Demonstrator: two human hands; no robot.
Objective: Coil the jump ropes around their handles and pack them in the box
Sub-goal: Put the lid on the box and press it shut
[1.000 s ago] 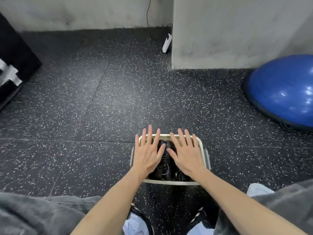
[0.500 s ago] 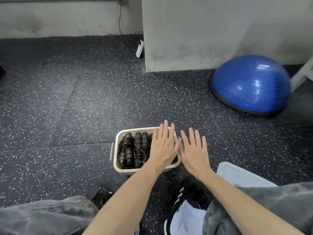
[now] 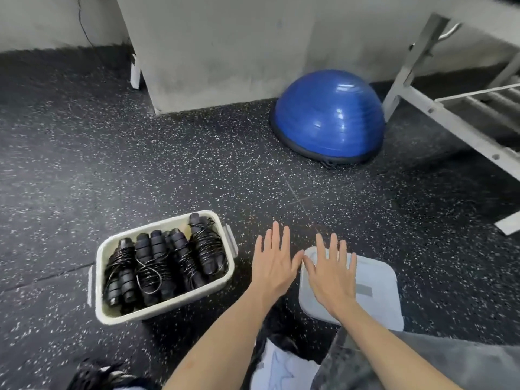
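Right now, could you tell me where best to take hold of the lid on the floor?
Probably by its rounded edges: the lid lies flat, so both hands, the left hand and the right hand, could come from above and pinch opposite sides.

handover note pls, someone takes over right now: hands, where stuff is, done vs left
Left hand: open, fingers spread, over bare floor between box and lid, holding nothing.
Right hand: open, flat over the lid; contact unclear.
Box: on the floor to the left, uncovered, with the coiled jump ropes packed inside.
Lid: flat on the floor to the right of the box.
Done: ropes in view are coiled and in the box.
Left: probably pick up the lid and close the box.
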